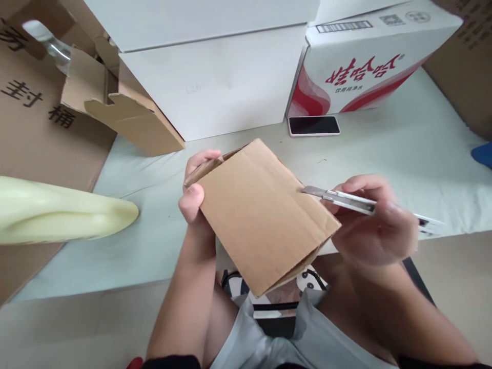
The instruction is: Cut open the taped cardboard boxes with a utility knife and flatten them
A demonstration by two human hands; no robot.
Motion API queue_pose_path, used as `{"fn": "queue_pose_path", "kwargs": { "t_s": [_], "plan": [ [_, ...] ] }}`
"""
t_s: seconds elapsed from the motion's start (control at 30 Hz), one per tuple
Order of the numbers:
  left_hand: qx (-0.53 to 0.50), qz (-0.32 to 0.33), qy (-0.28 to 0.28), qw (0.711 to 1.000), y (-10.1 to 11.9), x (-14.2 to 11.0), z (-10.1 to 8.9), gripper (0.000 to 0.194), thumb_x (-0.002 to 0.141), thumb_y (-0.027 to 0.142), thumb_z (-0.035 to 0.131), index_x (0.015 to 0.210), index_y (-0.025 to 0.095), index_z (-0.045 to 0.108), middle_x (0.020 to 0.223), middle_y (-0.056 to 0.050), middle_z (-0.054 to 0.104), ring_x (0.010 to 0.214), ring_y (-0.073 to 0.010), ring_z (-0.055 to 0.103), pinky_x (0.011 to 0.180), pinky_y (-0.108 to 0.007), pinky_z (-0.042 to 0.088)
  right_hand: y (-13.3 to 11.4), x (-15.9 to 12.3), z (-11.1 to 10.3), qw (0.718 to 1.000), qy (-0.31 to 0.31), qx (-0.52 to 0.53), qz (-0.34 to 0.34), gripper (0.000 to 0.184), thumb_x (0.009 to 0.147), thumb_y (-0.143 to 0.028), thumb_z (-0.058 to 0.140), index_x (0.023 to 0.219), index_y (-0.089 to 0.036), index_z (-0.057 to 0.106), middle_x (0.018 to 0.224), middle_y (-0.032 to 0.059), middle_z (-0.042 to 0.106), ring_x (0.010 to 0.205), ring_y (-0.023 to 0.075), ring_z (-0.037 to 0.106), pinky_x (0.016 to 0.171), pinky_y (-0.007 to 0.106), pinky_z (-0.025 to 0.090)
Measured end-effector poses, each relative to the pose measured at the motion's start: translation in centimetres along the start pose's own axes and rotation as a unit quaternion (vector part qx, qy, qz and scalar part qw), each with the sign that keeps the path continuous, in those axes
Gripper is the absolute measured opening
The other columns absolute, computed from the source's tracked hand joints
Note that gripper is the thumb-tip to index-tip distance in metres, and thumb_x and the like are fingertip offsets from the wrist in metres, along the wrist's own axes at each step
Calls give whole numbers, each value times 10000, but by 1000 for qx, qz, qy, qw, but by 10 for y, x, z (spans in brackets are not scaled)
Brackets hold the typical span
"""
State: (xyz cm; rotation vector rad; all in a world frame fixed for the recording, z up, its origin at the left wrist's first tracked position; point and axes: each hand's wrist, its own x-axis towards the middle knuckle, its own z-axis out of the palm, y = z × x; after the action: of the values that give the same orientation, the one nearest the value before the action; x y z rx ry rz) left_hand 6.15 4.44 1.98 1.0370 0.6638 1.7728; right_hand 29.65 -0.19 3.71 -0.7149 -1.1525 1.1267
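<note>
A small brown cardboard box (pixel 265 215) is held up at a tilt above my lap, by the near edge of the covered table. My left hand (pixel 198 189) grips its left corner, thumb on the upper face and fingers along the side. In my right hand (pixel 378 220) is a utility knife (pixel 349 201), its blade out and pointing left. The blade tip lies at the box's right edge; whether it has cut in, I cannot tell. The underside of the box and some of my left fingers are hidden.
A phone (pixel 314 125) lies before a red and white carton (pixel 361 66). White boxes (pixel 215 87) stand at the back. To the left are an open cardboard box (pixel 134 123), a clear bottle (pixel 49 43) and a pale yellow rounded object (pixel 65 210). Something blue (pixel 482 155) shows far right.
</note>
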Motion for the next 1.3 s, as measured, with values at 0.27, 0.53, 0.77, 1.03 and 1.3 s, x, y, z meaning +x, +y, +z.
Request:
{"fn": "queue_pose_path", "kwargs": {
  "t_s": [0.27, 0.53, 0.77, 1.03, 1.3],
  "plan": [
    [15, 2, 17, 1000, 1, 2, 3, 445, 785, 585, 751, 1021, 211, 803, 889, -33, 739, 798, -205, 690, 681, -337, 555, -12, -1, 5, 993, 57, -14, -106, 169, 1001, -400, 675, 1013, -316, 821, 720, -15, 779, 516, 142, 675, 394, 283, 463],
    [22, 11, 45, 999, 2, 2, 11, 452, 776, 573, 734, 974, 172, 795, 840, -53, 696, 763, -213, 651, 703, -368, 539, -23, -8, 14, 985, 80, -126, -86, 138, 945, -379, 797, 1037, -313, 718, 853, -11, 761, 725, 179, 754, 673, 368, 637],
    [11, 12, 39, 999, 1, 1, 9, 433, 800, 564, 702, 991, 189, 807, 846, -47, 713, 791, -219, 660, 726, -374, 554, -22, -9, 17, 981, -41, -136, -134, 216, 983, -416, 724, 1186, -354, 759, 956, 31, 813, 826, 247, 802, 791, 476, 677],
    [17, 22, 27, 999, -1, 4, 5, 431, 793, 550, 713, 988, 177, 804, 830, -54, 727, 753, -213, 659, 677, -357, 546, -14, -3, 15, 955, -99, -199, -195, 205, 987, -346, 676, 1169, -330, 770, 886, 39, 837, 947, 277, 796, 854, 500, 674],
    [27, 0, 38, 999, -2, 3, 6, 467, 739, 607, 778, 981, 210, 815, 860, -46, 751, 799, -223, 695, 690, -352, 565, 2, -4, 18, 987, 14, -126, -100, 198, 1009, -502, 640, 1007, -321, 719, 682, 14, 731, 911, 262, 778, 829, 493, 661]
  ]
}}
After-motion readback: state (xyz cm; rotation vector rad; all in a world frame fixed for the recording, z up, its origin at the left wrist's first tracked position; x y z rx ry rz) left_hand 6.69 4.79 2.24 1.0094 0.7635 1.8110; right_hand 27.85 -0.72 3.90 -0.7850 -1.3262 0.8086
